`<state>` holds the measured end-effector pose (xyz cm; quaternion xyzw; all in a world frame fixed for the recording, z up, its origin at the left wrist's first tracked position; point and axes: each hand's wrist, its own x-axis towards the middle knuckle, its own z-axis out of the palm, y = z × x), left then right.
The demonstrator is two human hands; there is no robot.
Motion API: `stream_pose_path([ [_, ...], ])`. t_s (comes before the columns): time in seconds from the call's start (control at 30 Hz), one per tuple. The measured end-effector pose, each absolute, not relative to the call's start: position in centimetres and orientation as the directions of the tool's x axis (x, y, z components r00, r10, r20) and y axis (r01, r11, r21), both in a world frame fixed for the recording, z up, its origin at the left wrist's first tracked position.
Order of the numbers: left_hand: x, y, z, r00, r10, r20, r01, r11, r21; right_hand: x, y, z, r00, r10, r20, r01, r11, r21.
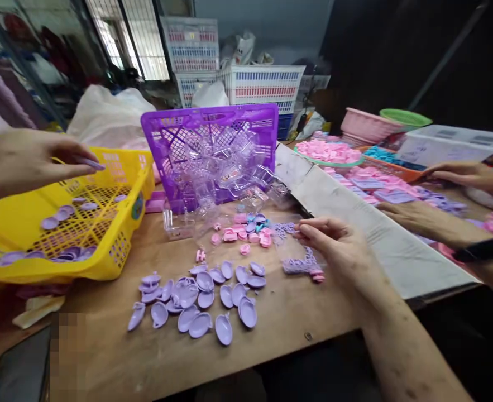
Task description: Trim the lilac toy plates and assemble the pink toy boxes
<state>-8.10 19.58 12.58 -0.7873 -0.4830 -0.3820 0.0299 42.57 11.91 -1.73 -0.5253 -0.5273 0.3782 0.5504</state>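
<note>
Lilac piece [91,164] over yellow basket [123,237]

Our left hand [41,161] pinches the piece between narrowed fingers; best we grip its edge lightly and stay clear of the basket wall. Long axis roughly sideways, free end right, dipping slightly. Our right hand [340,245] is at the clear box [287,250], fingers narrow; can't tell if holding anything.

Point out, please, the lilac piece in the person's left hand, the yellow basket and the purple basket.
Lilac piece [92,164]: head view, on its exposed part.
Yellow basket [91,270]: head view, on its near rim.
Purple basket [210,113]: head view, on its top rim.
</note>
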Motion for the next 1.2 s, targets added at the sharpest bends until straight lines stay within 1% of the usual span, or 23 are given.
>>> stream_pose_path([
  [0.03, -6.9, 17.0, 12.4, 0.193, 0.708, 0.68, 0.808, -0.507, 0.299, 41.4, 10.6, -1.5, 0.175, 0.968, 0.18, 0.004, 0.182, -0.983],
  [0.07, -5.2, 14.0, 11.9, 0.194, 0.68, 0.707, 0.806, -0.521, 0.281, 40.0, 9.2, -1.2, 0.175, 0.967, 0.184, -0.104, 0.204, -0.973],
  [0.13, -0.9, 7.5, 9.9, 0.393, 0.622, 0.678, 0.697, -0.682, 0.221, 37.2, 6.3, -0.5, 0.133, 0.968, 0.212, -0.219, 0.238, -0.946],
  [0.17, 1.4, 4.6, 8.5, 0.443, 0.591, 0.675, 0.628, -0.741, 0.236, 35.9, 4.8, -0.3, 0.103, 0.967, 0.231, -0.243, 0.25, -0.937],
  [0.2, 3.6, 2.1, 7.1, 0.519, 0.583, 0.625, 0.57, -0.781, 0.255, 34.7, 3.4, 0.0, 0.073, 0.965, 0.25, -0.245, 0.261, -0.934],
  [0.27, 6.7, -1.5, 4.3, 0.489, 0.619, 0.615, 0.498, -0.777, 0.385, 32.7, 0.5, 0.5, 0.016, 0.96, 0.28, -0.193, 0.278, -0.941],
  [0.33, 8.1, -3.7, 2.4, 0.444, 0.647, 0.62, 0.427, -0.761, 0.488, 31.4, -2.1, 1.0, -0.041, 0.955, 0.294, -0.116, 0.288, -0.951],
  [0.43, 7.7, -5.6, 1.5, 0.454, 0.647, 0.613, 0.345, -0.762, 0.548, 30.5, -5.1, 1.6, -0.109, 0.954, 0.281, -0.054, 0.276, -0.96],
  [0.57, 6.6, -7.1, 2.2, 0.483, 0.637, 0.601, 0.313, -0.767, 0.56, 29.8, -7.2, 2.4, -0.144, 0.952, 0.269, -0.02, 0.269, -0.963],
  [0.77, 6.1, -8.3, 2.5, 0.485, 0.644, 0.592, 0.323, -0.761, 0.563, 29.0, -8.1, 2.8, -0.183, 0.945, 0.27, 0.028, 0.279, -0.96],
  [0.97, 5.6, -8.8, 1.9, 0.474, 0.633, 0.612, 0.36, -0.774, 0.521, 28.5, -8.3, 2.5, -0.209, 0.935, 0.288, 0.067, 0.307, -0.949],
  [1.2, 5.8, -8.9, 0.5, 0.413, 0.655, 0.633, 0.429, -0.753, 0.499, 28.5, -8.4, 1.2, -0.223, 0.907, 0.357, 0.21, 0.402, -0.891],
])
